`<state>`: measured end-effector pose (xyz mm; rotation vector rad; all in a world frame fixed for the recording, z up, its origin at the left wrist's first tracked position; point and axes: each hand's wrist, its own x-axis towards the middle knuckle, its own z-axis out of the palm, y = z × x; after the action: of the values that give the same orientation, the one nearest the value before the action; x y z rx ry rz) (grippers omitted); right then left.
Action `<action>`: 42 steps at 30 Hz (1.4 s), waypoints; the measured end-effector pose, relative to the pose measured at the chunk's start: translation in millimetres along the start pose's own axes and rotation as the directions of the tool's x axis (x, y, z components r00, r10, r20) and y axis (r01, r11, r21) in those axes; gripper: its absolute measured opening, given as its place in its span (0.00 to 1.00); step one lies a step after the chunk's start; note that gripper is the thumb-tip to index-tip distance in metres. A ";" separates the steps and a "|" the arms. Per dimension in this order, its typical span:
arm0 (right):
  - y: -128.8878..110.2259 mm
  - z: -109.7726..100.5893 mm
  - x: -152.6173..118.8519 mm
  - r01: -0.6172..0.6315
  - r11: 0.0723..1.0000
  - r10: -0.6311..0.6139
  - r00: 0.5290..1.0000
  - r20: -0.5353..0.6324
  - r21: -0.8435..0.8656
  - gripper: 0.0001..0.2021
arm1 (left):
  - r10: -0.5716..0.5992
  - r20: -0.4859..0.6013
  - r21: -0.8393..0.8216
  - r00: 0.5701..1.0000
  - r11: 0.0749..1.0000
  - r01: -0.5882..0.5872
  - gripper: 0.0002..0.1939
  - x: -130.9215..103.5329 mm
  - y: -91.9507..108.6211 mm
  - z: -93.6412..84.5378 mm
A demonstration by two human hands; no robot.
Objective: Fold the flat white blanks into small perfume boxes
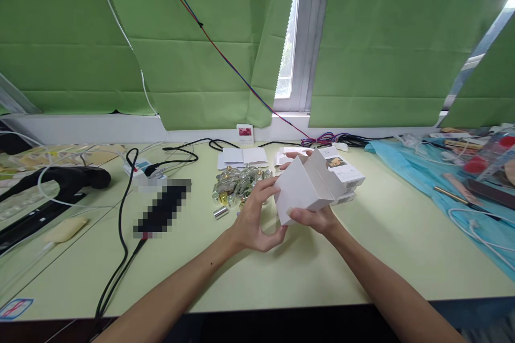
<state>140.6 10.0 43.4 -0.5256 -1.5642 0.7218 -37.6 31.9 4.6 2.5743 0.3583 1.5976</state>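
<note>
A white cardboard box [298, 188] is tilted above the table, held between both hands, with a flap standing out on its right side. My left hand [256, 220] grips its left lower edge with fingers and thumb. My right hand [316, 218] holds it from the right, thumb on the near face and other fingers behind the box. Just beyond my left hand lies a pile of small clear glass pieces [243, 178] with silver and gold parts, partly hidden by the fingers. A silver cylindrical cap [221, 212] lies apart at its near side.
Flat white cartons [243, 157] lie behind the pile. White boxes with a printed picture [341, 168] sit to the right. Black cables [124, 225] run across the left, beside a pixelated dark object [164, 209]. Blue sheeting [418, 177] with clutter covers the right side.
</note>
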 end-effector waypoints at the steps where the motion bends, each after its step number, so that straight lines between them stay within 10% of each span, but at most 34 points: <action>1: -0.5 -0.2 0.4 0.005 1.000 -0.005 1.000 -0.003 0.000 0.49 | -0.004 -0.002 0.001 1.000 1.000 0.004 0.44 0.2 0.0 -0.1; 42: 0.2 2.0 -3.0 -0.018 0.978 0.031 0.998 -0.057 0.207 0.44 | 0.000 0.000 -0.019 1.000 1.000 0.000 0.43 0.9 0.0 1.2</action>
<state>138.9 7.8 41.1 -0.4090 -1.4097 0.8687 -36.2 32.2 4.8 2.5604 0.3408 1.5933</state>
